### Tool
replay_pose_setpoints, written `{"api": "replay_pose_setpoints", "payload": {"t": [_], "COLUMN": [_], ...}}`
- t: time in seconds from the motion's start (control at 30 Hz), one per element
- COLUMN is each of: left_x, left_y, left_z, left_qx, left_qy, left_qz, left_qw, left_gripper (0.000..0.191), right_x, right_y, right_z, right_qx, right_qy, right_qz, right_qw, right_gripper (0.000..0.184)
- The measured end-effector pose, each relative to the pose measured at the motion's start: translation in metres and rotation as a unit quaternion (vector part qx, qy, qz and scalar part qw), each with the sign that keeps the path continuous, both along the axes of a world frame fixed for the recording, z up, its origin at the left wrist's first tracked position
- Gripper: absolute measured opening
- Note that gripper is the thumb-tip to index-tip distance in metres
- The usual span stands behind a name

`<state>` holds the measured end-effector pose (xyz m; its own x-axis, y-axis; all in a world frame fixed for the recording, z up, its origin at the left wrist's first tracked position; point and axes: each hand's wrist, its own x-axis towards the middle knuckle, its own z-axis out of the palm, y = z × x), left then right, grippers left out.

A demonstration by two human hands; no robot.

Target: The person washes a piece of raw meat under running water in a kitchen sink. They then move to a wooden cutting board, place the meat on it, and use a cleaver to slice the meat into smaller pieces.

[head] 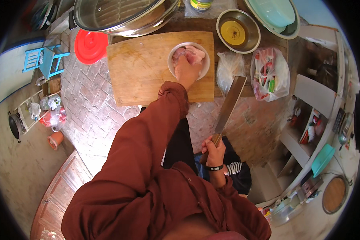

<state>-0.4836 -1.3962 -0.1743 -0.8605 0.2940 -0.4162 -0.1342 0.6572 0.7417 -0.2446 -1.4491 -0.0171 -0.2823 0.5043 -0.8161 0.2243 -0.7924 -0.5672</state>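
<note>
A white bowl (170, 67) with pieces of raw pink meat (195, 55) stands on the right part of a wooden cutting board (138, 72). My left hand (187, 69) reaches into this bowl and touches the meat. Its fingertips are hidden among the pieces, so their grip is unclear. Lower right, near my body, my right hand (214, 150) grips the wooden handle of a cleaver (230, 103). The long blade points up and away, over the floor and near the table's front edge. A black wristband (214, 168) with writing circles my right wrist.
Behind the board is a large steel pot with glass lid (123, 15). To the right are a metal bowl of yellowish liquid (238, 33), clear plastic bags (231, 67), a bag of packets (270, 75) and basins (276, 15). A red plastic lid (91, 46) lies left.
</note>
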Motion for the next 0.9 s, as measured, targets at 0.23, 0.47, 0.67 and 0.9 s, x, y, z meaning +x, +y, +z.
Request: {"api": "replay_pose_setpoints", "payload": {"t": [0.23,0.47,0.67,0.9], "left_x": [-0.030,-0.033,-0.042,-0.068], "left_y": [-0.021,-0.062,-0.105,-0.196], "left_z": [0.036,0.060,0.121,0.127], "left_qx": [0.220,0.412,0.496,0.404], "left_qy": [-0.319,-0.461,-0.449,-0.366], "left_qz": [0.052,0.106,0.101,0.147], "left_qw": [0.920,0.779,0.737,0.825], "left_gripper": [0.021,0.037,0.050,0.051], "right_x": [-0.007,-0.016,-0.016,-0.032], "right_y": [0.001,-0.003,-0.003,-0.021], "right_z": [-0.002,-0.002,-0.002,-0.002], "right_qx": [-0.010,0.006,0.062,0.096], "right_qy": [-0.019,-0.004,0.002,-0.011], "right_qz": [0.020,0.050,0.071,0.156], "right_qw": [1.000,0.999,0.996,0.983], "right_gripper": [0.008,0.005,0.004,0.006]}}
